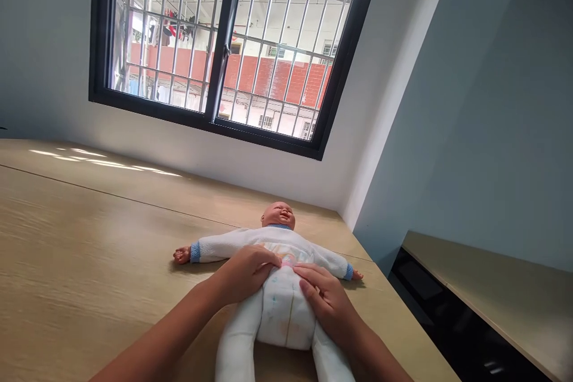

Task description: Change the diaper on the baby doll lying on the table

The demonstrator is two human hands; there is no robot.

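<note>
Doll (277, 239) is lying face up on the table (89, 239), head pointing away from me, arms spreading out to both sides, legs running toward me. It is wearing a white suit with blue cuffs, and a diaper (284, 310) is wrapping its middle.

My left hand (248, 274) is lying on the doll's waist at the diaper's upper edge, on my left side of the body, fingers reaching across the belly toward the centre. The thumb is hiding underneath, so I cannot tell whether I am pinching the fabric or only pressing.

My right hand (324, 301) is resting flat and unclenched on the opposite side of the diaper, fingers stretching up toward the doll's waist, gripping nothing. The two sets of fingertips are sitting near each other over the doll's belly.

Window (224, 42) is showing beyond the doll's head.
</note>
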